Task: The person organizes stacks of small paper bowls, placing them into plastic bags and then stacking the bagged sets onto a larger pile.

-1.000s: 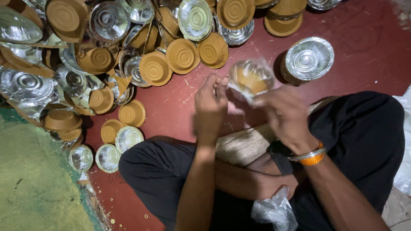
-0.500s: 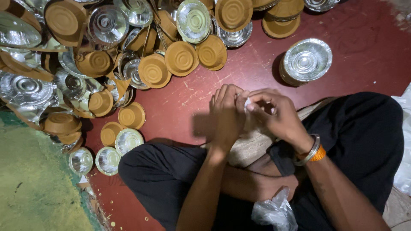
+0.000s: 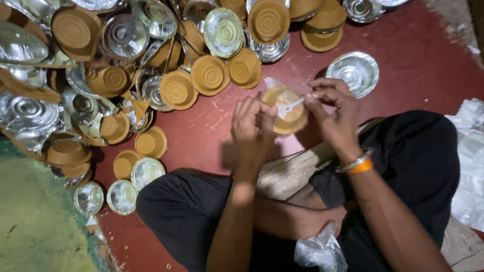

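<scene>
Raised again, bagged bowls (image 3: 286, 108) partly hidden by left hand (image 3: 252, 128).

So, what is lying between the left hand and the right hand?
In the head view, a stack of brown paper bowls in a clear plastic bag sits between the left hand and the right hand; both hold it.

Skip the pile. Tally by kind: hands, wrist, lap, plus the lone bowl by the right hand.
Clear plastic bag of brown paper bowls, held by left hand and right hand: 1
Lone silver foil bowl on the red floor: 1
Wrist bangles, one silver metal, one orange: 2
Crumpled clear plastic bag in the lap: 1
Total: 5
</scene>
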